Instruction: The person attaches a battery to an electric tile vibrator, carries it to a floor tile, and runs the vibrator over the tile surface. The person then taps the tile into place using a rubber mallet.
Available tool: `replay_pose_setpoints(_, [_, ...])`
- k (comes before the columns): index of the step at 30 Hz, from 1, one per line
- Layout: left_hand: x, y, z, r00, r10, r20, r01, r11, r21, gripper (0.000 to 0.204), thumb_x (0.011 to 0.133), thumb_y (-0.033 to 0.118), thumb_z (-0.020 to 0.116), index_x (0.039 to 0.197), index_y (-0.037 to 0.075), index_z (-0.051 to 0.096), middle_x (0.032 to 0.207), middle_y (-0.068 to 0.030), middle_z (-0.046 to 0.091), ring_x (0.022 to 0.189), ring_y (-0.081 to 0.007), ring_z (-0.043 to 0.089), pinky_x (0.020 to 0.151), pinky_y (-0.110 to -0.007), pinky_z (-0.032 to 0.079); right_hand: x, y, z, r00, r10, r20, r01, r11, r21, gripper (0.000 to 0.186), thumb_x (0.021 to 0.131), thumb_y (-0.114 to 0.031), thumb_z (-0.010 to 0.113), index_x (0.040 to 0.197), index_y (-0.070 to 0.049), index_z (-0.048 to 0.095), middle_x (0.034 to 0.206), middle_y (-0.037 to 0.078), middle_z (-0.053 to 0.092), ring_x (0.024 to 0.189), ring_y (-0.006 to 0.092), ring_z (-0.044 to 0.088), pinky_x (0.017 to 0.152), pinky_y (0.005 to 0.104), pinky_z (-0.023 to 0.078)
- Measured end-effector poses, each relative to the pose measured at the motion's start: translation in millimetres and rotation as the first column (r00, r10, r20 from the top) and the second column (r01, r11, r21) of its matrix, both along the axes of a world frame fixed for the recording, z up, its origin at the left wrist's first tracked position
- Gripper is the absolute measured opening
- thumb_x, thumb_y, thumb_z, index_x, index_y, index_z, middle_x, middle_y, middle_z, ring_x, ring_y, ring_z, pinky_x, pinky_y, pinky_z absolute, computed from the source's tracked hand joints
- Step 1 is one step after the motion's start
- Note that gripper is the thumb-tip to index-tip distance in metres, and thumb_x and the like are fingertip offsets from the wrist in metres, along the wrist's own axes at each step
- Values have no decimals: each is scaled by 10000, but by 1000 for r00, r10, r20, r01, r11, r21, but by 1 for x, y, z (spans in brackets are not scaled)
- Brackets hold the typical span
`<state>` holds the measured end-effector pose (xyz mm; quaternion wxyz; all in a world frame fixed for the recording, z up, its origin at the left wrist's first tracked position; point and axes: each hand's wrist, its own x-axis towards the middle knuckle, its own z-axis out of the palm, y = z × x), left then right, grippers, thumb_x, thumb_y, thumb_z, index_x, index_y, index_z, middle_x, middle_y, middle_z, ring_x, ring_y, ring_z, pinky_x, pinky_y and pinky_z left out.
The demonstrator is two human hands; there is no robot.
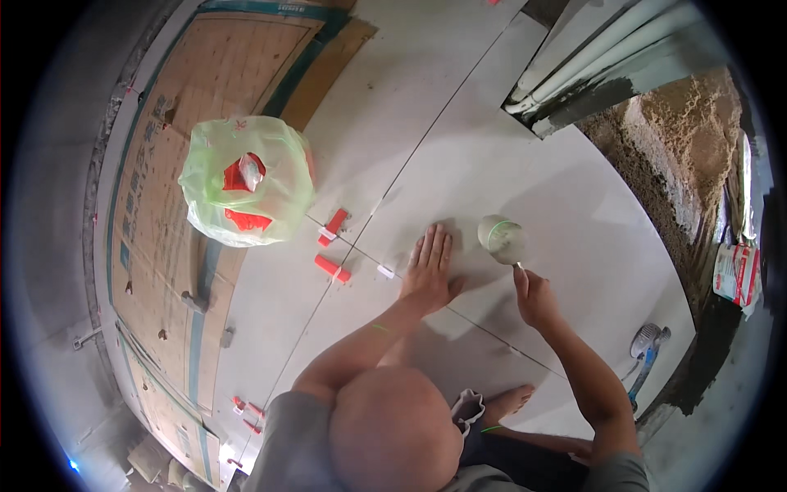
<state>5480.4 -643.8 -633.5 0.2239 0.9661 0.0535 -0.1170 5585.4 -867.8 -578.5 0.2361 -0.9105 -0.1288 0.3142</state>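
My left hand (428, 266) lies palm down on a large pale floor tile (574, 221), its fingers stretched out, beside a joint. In my right hand (537, 297) is the handle of a mallet (502, 239), whose pale round head is over the tile to the right of my left hand. A thin green light line crosses the mallet head. Left of my left hand, a red wedge (336, 223) and a second red wedge (331, 267) sit at the tile joints with white clips. A loose-looking white clip (385, 271) stands nearer to my fingers.
A pale green plastic bag (283, 205) with red pieces inside stands at left, by cardboard sheets (156, 164). More red wedges (250, 416) are at lower left. At right are white pipes (607, 51), sand (680, 123), a red-and-white bag (732, 275) and a blue-and-grey tool (648, 348).
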Motion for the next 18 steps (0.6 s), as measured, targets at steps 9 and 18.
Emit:
replay_pose_setpoints(9, [-1,-1,31,961,138,-239,-110,986,127,923,938,582,500,1472,-133,262,1581,-303,166,1501,-397,107,1219,-484,117,-9,5,3,999,-44,-10,43,997,-61,590,1041,-480,365,820,25,575,748,281,587,746,508,543,659,533,433])
replay_pose_setpoints(18, [-31,53,19,940,338,-35,-327,928,178,1043,902,581,585,1461,-184,149,1556,-365,114,1468,-492,104,1201,-534,121,-6,57,36,977,-120,-177,126,992,27,524,1037,-428,410,814,22,560,699,263,566,712,483,543,638,508,435])
